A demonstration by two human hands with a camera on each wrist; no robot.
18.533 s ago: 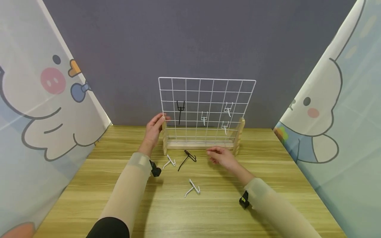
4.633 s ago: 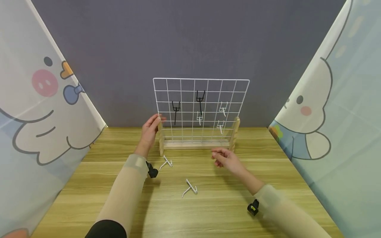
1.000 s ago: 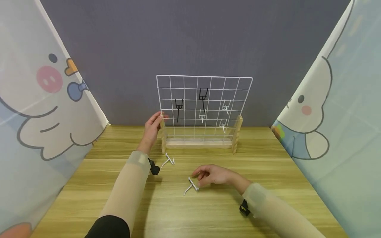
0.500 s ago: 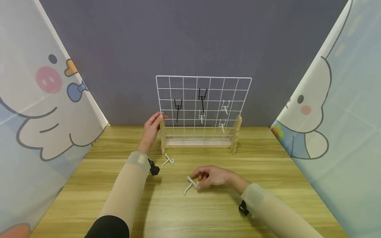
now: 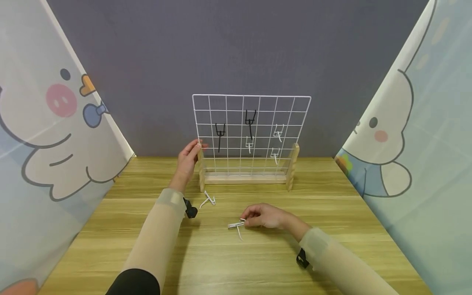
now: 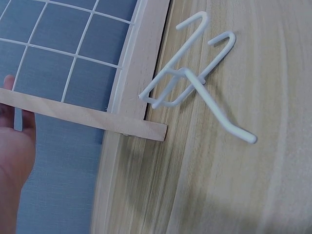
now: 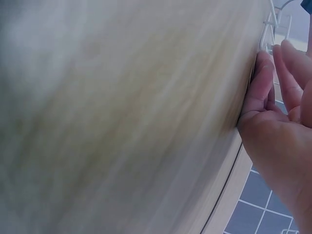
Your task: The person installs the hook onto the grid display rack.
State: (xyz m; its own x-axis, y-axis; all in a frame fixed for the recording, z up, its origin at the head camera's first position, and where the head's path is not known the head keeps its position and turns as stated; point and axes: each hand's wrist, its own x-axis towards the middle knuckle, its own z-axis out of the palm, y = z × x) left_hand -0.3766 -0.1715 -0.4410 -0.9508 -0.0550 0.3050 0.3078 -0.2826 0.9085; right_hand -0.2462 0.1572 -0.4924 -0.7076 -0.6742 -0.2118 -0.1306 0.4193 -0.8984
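White and bent from rod, a loose hook (image 5: 237,225) is pinched between the thumb and fingertips of the right hand (image 5: 267,216), at the middle of the wood-grained table (image 5: 206,262); whether it is wholly clear of the surface cannot be told. By the left hand (image 5: 187,162), the top of the left wooden post (image 5: 201,172) is gripped, with the fingers wrapped behind it. Between this post and the right wooden post (image 5: 292,168), a white wire grid (image 5: 252,96) is held up, and the two posts are joined low down by a pale crossbar (image 5: 245,179). One black hook (image 5: 220,133) is hung on the grid's left part and a higher black hook (image 5: 250,121) near its middle. Just below the latter, a white hook (image 5: 249,144) is hung; towards the right, an upper white hook (image 5: 278,133) and a lower white hook (image 5: 274,155) are hung. A second loose hook (image 5: 208,199), also white, is laid on the table just in front of the left wooden post. The workspace is backed by a grey backdrop (image 5: 236,49).
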